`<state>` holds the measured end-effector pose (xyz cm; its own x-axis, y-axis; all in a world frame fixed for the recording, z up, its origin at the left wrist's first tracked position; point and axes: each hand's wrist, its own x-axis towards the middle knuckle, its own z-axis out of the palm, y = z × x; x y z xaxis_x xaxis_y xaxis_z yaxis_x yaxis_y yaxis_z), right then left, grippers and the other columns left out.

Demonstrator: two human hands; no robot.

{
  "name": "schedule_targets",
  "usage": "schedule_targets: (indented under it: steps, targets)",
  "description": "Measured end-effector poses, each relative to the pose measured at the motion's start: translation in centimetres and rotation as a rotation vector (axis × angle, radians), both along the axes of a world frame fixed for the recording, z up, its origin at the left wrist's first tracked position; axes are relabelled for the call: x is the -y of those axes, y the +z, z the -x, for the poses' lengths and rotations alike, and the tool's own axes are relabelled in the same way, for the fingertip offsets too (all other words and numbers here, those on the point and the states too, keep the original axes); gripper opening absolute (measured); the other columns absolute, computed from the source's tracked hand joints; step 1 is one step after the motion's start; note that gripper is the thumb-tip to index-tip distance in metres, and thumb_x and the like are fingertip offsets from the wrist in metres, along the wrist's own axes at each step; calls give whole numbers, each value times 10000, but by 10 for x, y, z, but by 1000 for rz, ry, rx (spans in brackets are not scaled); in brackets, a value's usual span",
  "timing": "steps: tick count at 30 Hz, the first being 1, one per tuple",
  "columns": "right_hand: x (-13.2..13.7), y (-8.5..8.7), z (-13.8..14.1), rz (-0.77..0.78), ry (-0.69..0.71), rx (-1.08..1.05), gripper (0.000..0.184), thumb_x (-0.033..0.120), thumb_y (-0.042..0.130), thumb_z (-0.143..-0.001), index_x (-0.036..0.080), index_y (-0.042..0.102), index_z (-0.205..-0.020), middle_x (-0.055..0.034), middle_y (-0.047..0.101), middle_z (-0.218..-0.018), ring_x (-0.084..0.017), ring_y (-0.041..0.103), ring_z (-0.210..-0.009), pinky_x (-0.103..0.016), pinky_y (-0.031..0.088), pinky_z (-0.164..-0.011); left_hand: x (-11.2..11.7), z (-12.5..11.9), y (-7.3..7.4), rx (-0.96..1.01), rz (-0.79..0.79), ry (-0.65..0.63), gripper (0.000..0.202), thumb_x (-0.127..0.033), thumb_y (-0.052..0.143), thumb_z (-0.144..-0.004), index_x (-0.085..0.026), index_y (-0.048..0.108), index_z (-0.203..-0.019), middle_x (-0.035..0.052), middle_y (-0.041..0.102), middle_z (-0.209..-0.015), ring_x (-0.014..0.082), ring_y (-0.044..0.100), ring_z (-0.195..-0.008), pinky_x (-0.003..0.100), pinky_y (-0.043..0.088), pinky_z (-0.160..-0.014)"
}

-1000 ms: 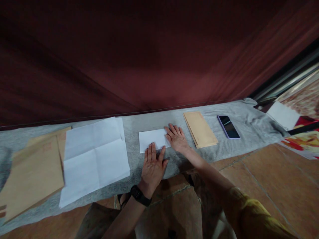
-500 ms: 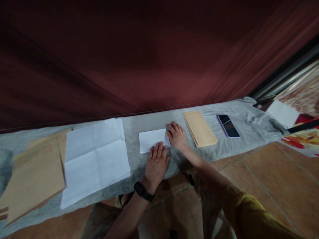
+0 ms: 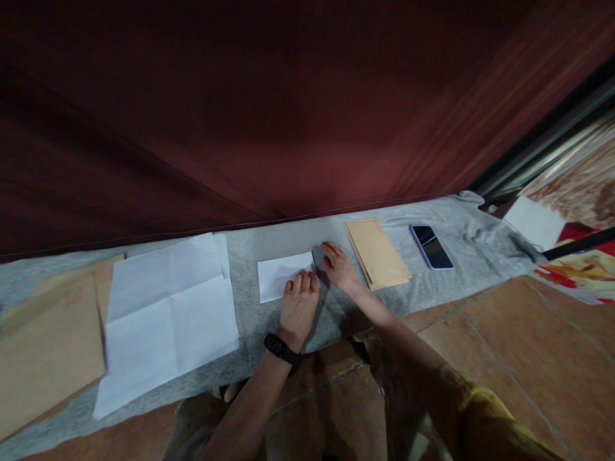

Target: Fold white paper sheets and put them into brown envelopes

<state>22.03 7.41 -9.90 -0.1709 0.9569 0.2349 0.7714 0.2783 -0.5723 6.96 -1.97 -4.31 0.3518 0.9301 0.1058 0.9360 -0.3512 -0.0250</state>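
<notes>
A small folded white paper (image 3: 281,275) lies on a grey cloth (image 3: 250,314) spread on the floor. My left hand (image 3: 298,307), with a black band at the wrist, rests on the paper's near right corner, fingers bent and pressing down. My right hand (image 3: 340,267) lies just right of the paper's right edge, fingers curled slightly at that edge. Neither hand lifts the paper.
A large unfolded white sheet (image 3: 168,307) lies to the left, over brown envelopes (image 3: 48,346). A stack of brown envelopes (image 3: 377,253) and a phone (image 3: 431,246) lie to the right. A dark red curtain (image 3: 269,109) hangs behind; tiled floor (image 3: 504,346) in front.
My left hand has slid forward and right onto the paper's corner and its fingers have bent. My right hand has come off the paper to its right edge.
</notes>
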Motion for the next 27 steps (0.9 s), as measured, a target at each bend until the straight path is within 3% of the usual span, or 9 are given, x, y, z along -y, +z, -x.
schedule_targets:
  steps: [6,11,15,19,23,27]
  targets:
    - [0,4,-2,32,53,-50,447,175,501,-953,176,593,-1390,-136,572,-1450,-247,493,-1373,-439,351,-1188,3,-7,0,-8,-45,-16,440,-81,387,-960,-98,580,-1355,183,637,-1343,296,593,-1178,423,487,-918]
    - [0,13,-2,89,62,-291,411,210,501,-961,217,638,-1348,-103,573,-1459,-233,504,-1370,-428,355,-1188,-1,5,18,185,-86,-17,412,-108,434,-950,-139,619,-1317,148,704,-1237,291,628,-1104,427,473,-928]
    - [1,30,-2,172,91,-691,374,433,577,-944,263,699,-1254,-61,634,-1387,-240,537,-1327,-437,368,-1168,-9,27,45,714,-121,108,313,-288,459,-995,-213,697,-1183,82,752,-1099,236,659,-1007,354,478,-886]
    - [7,49,4,394,153,-1094,539,662,624,-853,239,730,-1171,-74,734,-1177,-258,641,-1151,-434,463,-1061,-18,46,66,1324,9,354,273,-438,608,-901,-199,724,-967,7,726,-865,160,620,-783,269,460,-721]
    - [17,66,11,512,151,-1120,640,726,435,-928,211,702,-1199,-95,742,-1096,-249,667,-1065,-401,529,-940,-24,55,66,1839,154,583,337,-440,797,-683,-184,666,-858,-13,686,-808,128,602,-719,253,451,-687]
    - [23,74,15,592,133,-984,691,676,273,-1001,172,659,-1273,-114,731,-1076,-236,672,-987,-358,547,-827,-28,62,49,1952,278,730,423,-401,859,-541,-182,632,-823,-13,678,-787,123,613,-688,251,453,-656]
